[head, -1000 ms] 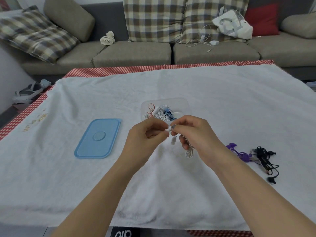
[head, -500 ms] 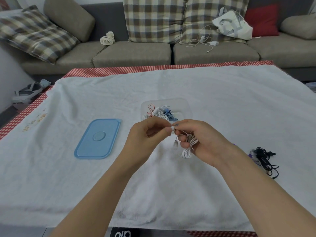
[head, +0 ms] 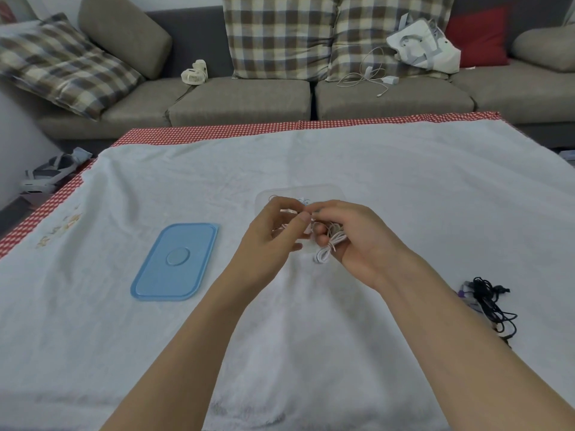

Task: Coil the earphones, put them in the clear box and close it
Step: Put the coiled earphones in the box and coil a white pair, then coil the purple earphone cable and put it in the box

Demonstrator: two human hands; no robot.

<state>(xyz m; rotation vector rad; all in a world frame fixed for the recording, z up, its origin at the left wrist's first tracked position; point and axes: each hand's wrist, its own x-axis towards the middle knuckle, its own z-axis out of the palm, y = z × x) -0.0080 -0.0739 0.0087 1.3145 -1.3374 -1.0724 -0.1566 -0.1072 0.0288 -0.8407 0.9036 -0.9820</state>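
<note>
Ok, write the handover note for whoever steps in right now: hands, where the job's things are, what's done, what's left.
Right hand: grips the coiled white earphones, loops hanging below the fingers.
Left hand: pinches the free end of the white cord next to the right fingertips.
Clear box: open on the white towel just behind the hands, other earphones already inside.
Blue lid: lies flat on the towel to the left, off the box.
Black earphones: loose on the towel to the right, with a purple item partly hidden beside them.
Done: white set nearly coiled.
Left: box the white set, coil and box what lies loose, fit the lid.
</note>
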